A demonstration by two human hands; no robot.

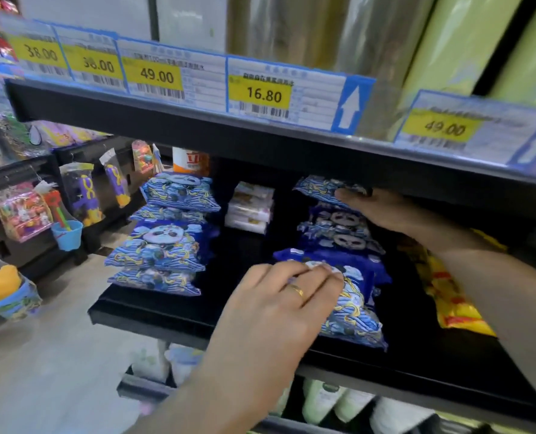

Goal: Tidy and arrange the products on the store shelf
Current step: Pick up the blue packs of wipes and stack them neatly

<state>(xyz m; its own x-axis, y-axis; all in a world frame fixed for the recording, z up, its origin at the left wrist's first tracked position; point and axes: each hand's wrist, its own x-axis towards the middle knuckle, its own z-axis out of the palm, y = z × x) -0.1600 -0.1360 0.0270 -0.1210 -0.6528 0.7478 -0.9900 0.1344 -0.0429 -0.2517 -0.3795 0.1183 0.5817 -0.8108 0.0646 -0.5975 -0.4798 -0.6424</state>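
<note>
Fingers of left hand [279, 303] lie flat on lowest panda bag [351, 311]; right hand [382, 211] grips top bag [320, 187].

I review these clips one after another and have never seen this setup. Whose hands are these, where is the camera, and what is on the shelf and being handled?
There is no machine here: a person works with bare hands, filmed by one wide-angle camera worn on their head, looking forward and down.

The black metal store shelf carries two stacks of blue panda-print plastic packets: a left stack and a right stack. Between them, farther back, sit white wrapped packs, and a yellow and red packet lies to the right.

The left hand, wearing a gold ring, rests on the front panda packet of the right stack. The right hand touches that stack's top packet. Its fingertips are hidden, so any grip is unclear.
</note>
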